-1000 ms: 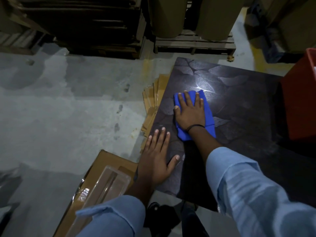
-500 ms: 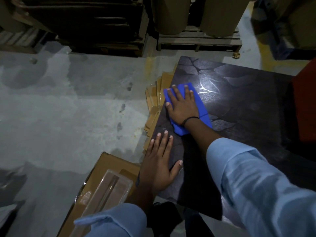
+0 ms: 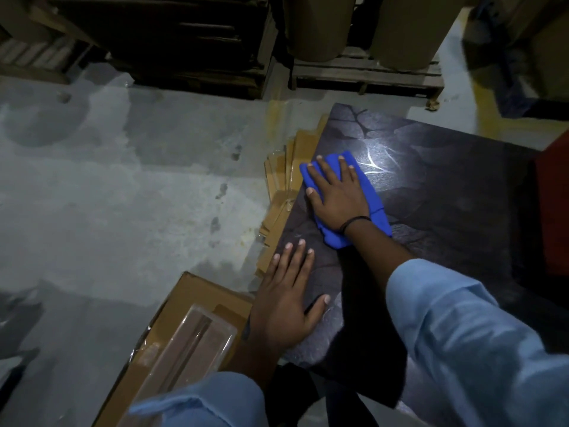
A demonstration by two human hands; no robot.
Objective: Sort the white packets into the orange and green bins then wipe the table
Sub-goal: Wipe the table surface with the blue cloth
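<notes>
A blue cloth [image 3: 371,195] lies on the dark patterned table [image 3: 446,192] near its left edge. My right hand [image 3: 337,192] presses flat on the cloth, fingers spread and pointing away from me. My left hand [image 3: 288,300] rests flat on the table's near left corner, fingers apart, holding nothing. A sliver of the orange bin [image 3: 554,211] shows at the right edge of the table. No white packets and no green bin are in view.
Flattened cardboard sheets [image 3: 283,192] lie on the floor against the table's left side. An open cardboard box [image 3: 172,340] with a clear plastic tray sits at lower left. Wooden pallets [image 3: 363,72] with large rolls stand at the back. Grey concrete floor [image 3: 123,195] spreads to the left.
My right hand has slid the blue cloth leftward toward the table's left edge. My left hand has stayed planted on the near corner.
</notes>
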